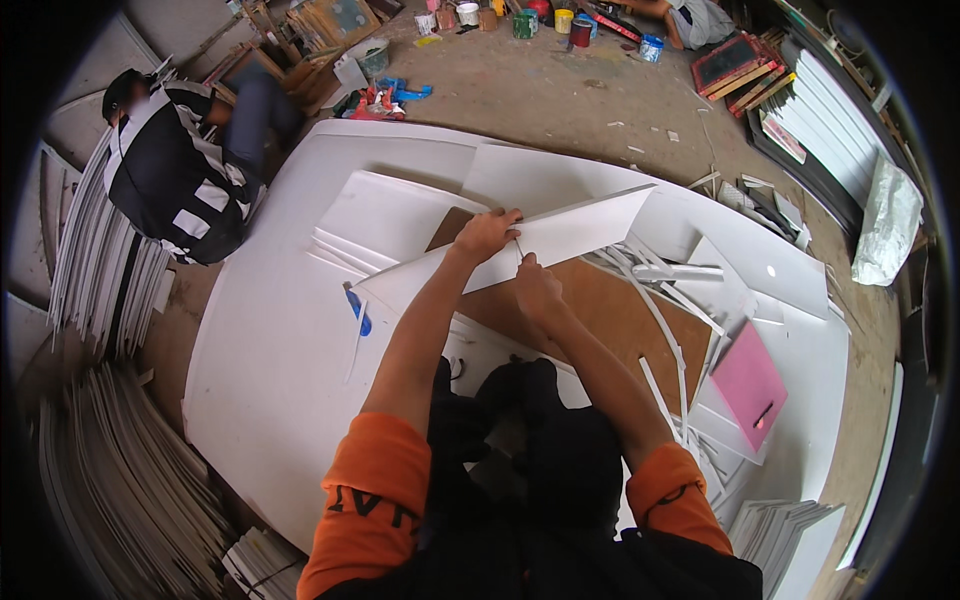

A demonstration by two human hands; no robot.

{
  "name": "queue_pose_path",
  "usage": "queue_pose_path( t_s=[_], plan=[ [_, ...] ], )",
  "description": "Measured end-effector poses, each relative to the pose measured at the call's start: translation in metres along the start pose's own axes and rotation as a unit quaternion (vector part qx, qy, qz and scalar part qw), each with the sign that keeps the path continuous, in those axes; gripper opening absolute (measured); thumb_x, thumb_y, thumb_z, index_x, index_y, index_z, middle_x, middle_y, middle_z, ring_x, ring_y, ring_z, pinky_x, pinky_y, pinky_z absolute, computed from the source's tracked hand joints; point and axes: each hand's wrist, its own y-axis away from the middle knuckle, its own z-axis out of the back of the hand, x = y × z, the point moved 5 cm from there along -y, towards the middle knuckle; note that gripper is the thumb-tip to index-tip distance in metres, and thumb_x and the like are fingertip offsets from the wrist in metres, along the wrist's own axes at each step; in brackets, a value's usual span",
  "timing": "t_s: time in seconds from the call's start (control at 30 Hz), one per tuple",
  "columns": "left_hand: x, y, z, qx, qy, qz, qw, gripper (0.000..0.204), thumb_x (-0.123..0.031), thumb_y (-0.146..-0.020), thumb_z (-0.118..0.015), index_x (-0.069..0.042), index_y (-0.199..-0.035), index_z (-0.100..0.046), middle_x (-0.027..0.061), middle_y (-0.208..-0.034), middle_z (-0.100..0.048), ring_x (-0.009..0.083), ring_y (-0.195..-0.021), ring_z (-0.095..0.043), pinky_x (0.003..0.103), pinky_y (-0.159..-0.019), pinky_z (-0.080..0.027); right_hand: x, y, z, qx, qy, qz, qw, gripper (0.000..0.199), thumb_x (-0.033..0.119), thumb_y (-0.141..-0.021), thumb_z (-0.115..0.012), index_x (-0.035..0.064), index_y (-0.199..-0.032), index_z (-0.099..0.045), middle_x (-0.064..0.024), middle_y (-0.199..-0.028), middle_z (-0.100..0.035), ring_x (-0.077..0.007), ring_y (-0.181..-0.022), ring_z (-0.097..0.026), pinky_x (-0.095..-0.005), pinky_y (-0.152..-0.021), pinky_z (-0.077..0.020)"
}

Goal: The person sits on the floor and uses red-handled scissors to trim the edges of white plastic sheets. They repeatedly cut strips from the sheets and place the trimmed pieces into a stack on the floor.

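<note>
A long white board (pixel 590 222) is held tilted above a brown board (pixel 640 310). My left hand (pixel 485 237) is closed on the white board near its middle, with fingertips over its upper edge. Just below and to the right, my right hand (pixel 538 285) is closed round a thin, narrow tool (pixel 519 248). Its tip points up at the white board, close to my left fingers; its kind is too small to make out. Narrow white offcut strips (pixel 660 310) lie in a tangle on the brown board's right side.
White sheets (pixel 400 215) lie stacked beyond my left arm, near a blue object (pixel 358 312). At right is a pink sheet (pixel 750 385) with a small dark tool (pixel 763 413). A person (pixel 180 170) sits at far left; paint cans (pixel 580 32) stand at the back.
</note>
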Motion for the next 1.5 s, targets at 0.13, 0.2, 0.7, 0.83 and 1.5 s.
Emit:
queue_pose_path(
  t_s=[0.13,0.2,0.7,0.83,1.5],
  plan=[
    [-0.009,0.000,-0.001,0.011,0.004,-0.011,1.000,0.029,-0.024,-0.076,-0.056,-0.010,-0.101,-0.049,0.0140,-0.092,-0.055,0.0351,-0.081,-0.054,0.043,-0.070,-0.044,-0.007,-0.021,-0.010,-0.007,-0.031,-0.012,0.999,0.019,0.015,-0.084,-0.035,0.0004,-0.096,-0.039,-0.0214,-0.089,-0.058,-0.0337,-0.086,-0.057,-0.0406,-0.073,-0.0462],
    [-0.005,-0.001,-0.001,0.003,-0.001,-0.001,1.000,0.029,-0.023,-0.075,-0.057,-0.010,-0.100,-0.049,0.0133,-0.092,-0.055,0.0348,-0.082,-0.054,0.043,-0.070,-0.044,-0.005,-0.029,-0.013,-0.006,-0.066,-0.016,0.998,0.022,0.019,-0.086,-0.031,0.0006,-0.096,-0.039,-0.0213,-0.089,-0.058,-0.0373,-0.086,-0.056,-0.0445,-0.074,-0.0439],
    [0.004,-0.005,-0.003,0.026,-0.079,0.069,0.994,0.036,-0.028,-0.072,-0.060,-0.005,-0.098,-0.049,0.0138,-0.096,-0.053,0.0346,-0.085,-0.054,0.041,-0.072,-0.046,0.004,-0.033,-0.021,-0.042,-0.066,0.014,0.997,0.022,0.021,-0.087,-0.032,0.0007,-0.093,-0.038,-0.0219,-0.083,-0.059,-0.0362,-0.080,-0.058,-0.0449,-0.070,-0.0447],
    [-0.001,-0.006,-0.004,0.031,-0.063,0.074,0.995,0.036,-0.028,-0.073,-0.059,-0.004,-0.098,-0.050,0.0151,-0.098,-0.053,0.0348,-0.086,-0.054,0.041,-0.073,-0.045,-0.005,-0.026,-0.018,-0.022,-0.048,0.003,0.999,0.022,0.019,-0.086,-0.032,-0.0004,-0.094,-0.038,-0.0233,-0.083,-0.058,-0.0371,-0.082,-0.057,-0.0449,-0.070,-0.0447],
    [-0.001,-0.004,-0.011,0.029,-0.057,0.082,0.995,0.035,-0.026,-0.066,-0.064,-0.004,-0.092,-0.056,0.0153,-0.088,-0.057,0.0335,-0.083,-0.055,0.041,-0.073,-0.045,-0.007,-0.039,-0.027,0.005,-0.049,-0.021,0.999,0.020,0.016,-0.084,-0.036,0.0007,-0.096,-0.039,-0.0214,-0.090,-0.059,-0.0328,-0.087,-0.058,-0.0397,-0.075,-0.0464]
  ],
)
